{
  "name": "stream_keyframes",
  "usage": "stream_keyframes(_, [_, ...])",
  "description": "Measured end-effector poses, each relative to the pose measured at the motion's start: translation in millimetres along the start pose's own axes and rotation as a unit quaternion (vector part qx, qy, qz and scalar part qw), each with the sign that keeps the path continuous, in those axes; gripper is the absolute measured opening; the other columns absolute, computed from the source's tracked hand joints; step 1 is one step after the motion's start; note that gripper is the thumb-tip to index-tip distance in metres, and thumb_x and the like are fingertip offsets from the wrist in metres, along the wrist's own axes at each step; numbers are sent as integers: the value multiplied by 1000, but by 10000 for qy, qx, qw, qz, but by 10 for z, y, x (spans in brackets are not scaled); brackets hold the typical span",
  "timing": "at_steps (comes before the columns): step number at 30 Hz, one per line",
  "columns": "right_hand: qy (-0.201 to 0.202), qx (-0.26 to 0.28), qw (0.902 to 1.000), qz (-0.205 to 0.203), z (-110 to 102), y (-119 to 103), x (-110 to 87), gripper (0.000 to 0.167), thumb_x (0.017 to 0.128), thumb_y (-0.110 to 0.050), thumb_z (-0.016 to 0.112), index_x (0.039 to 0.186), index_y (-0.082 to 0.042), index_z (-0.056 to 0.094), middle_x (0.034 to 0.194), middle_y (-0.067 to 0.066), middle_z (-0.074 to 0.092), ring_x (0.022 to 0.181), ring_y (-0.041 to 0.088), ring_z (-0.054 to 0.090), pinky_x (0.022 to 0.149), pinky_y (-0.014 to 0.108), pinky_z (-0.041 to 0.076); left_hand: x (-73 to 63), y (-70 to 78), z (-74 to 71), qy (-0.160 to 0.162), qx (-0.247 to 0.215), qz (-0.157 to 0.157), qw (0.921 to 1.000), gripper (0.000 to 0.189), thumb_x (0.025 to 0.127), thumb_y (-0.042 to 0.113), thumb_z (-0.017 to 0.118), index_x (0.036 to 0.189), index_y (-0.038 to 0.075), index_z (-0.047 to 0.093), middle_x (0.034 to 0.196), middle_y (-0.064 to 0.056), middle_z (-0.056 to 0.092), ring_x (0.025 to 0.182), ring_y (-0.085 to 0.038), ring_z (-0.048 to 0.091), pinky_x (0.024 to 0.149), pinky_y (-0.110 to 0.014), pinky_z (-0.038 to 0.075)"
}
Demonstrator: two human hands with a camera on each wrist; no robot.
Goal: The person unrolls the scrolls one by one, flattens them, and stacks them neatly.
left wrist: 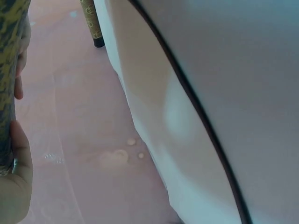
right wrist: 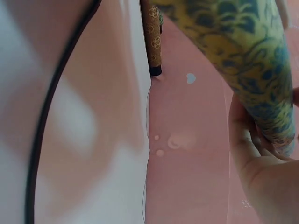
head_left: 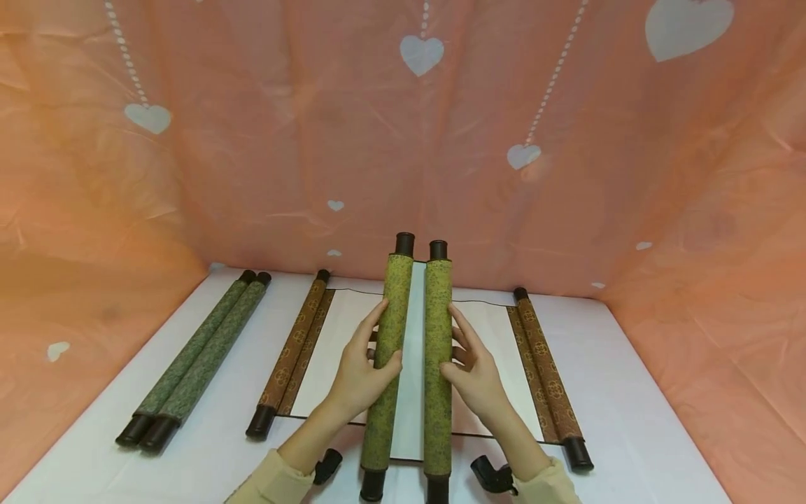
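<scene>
Both hands hold a yellow-green patterned scroll [head_left: 438, 315] with dark end knobs, raised over the middle of the table. A narrow pale strip of its paper [head_left: 409, 350] shows between the two rolls. My left hand [head_left: 360, 376] grips the left roll, thumb in front and fingers partly hidden behind it. Around the right roll, my right hand [head_left: 476, 376] has its thumb in front and its fingers on the outer side. Beneath the hands lies a spread-out scroll with brown patterned rolls [head_left: 546, 360] and white paper [head_left: 343, 329]. In the right wrist view the held roll [right wrist: 261, 70] looms close.
Left of the spread scroll lies a grey-green scroll [head_left: 201, 357], its two rolls side by side. White cloth [head_left: 630, 392] covers the table. Pink sheeting [head_left: 352, 140] with pale hearts hangs behind and on both sides.
</scene>
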State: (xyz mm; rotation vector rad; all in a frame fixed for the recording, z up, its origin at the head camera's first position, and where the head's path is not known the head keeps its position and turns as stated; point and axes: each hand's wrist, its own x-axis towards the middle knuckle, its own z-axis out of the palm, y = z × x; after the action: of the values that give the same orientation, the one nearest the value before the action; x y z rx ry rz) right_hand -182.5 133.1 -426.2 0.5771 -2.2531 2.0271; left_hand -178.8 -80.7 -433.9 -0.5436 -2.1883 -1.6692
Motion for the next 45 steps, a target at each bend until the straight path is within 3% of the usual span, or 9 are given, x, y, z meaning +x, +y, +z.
stream_keyframes(4, [62,-15,9998,174,-57,-10,9,88,85,14,47,163,-26,39,165,10,37,126,39,54,76,32,49,13,15,-1,-5,-67,-19,10000,87,92,-6,62,166,22,27,150,-17,45,105,-30,56,70,-32,57])
stream_keyframes(9, [30,84,9994,326,-110,-11,42,80,87,12,44,159,-20,46,166,6,35,114,31,52,73,31,44,43,15,0,-110,88,239,9996,84,90,-10,55,165,22,33,159,-18,34,119,-34,51,79,-39,50])
stream_keyframes(14, [-77,62,9993,372,-101,37,62,69,99,0,61,161,-24,42,168,8,30,121,31,56,82,33,52,39,39,-18,-156,245,191,9994,78,90,-9,51,161,20,41,159,-21,32,125,-39,44,74,-36,43])
stream_keyframes(18, [-59,-92,9994,315,-76,54,61,83,91,-8,81,160,-29,40,163,12,34,129,40,56,87,41,56,35,17,-17,-69,397,126,9991,69,96,0,64,159,18,44,158,-25,32,136,-47,42,87,-51,51])
stream_keyframes(22, [143,-517,9984,188,-87,41,67,87,88,-8,84,160,-30,41,157,13,43,128,36,53,92,46,51,38,-21,-2,44,444,100,9990,74,92,10,80,157,19,47,158,-24,33,145,-49,36,102,-72,41])
stream_keyframes(27, [110,-535,9985,72,-155,30,86,90,87,-2,81,162,-27,37,147,21,52,106,30,56,82,36,51,68,-43,-33,131,419,190,9989,74,91,1,77,157,17,46,155,-18,42,136,-39,47,98,-62,46])
stream_keyframes(34, [-176,-225,9996,-86,-308,9,95,87,89,7,75,163,-20,37,157,21,41,119,35,59,86,30,55,102,-50,-146,155,522,143,9984,76,90,-3,74,156,16,43,150,-14,51,105,-27,55,78,-38,50])
stream_keyframes(41, [-332,-122,9993,100,-406,-33,86,83,90,13,61,162,-20,38,161,19,34,129,45,55,82,32,55,128,-35,-277,-40,510,69,9987,78,90,-5,69,159,16,38,155,-18,44,110,-34,55,80,-45,50])
stream_keyframes(45, [-293,-124,9994,158,-454,-53,76,84,87,16,50,162,-19,39,168,13,29,114,32,57,71,30,48,136,-23,-332,-210,486,-38,9986,76,91,-5,63,159,19,40,157,-18,40,121,-36,51,85,-49,48])
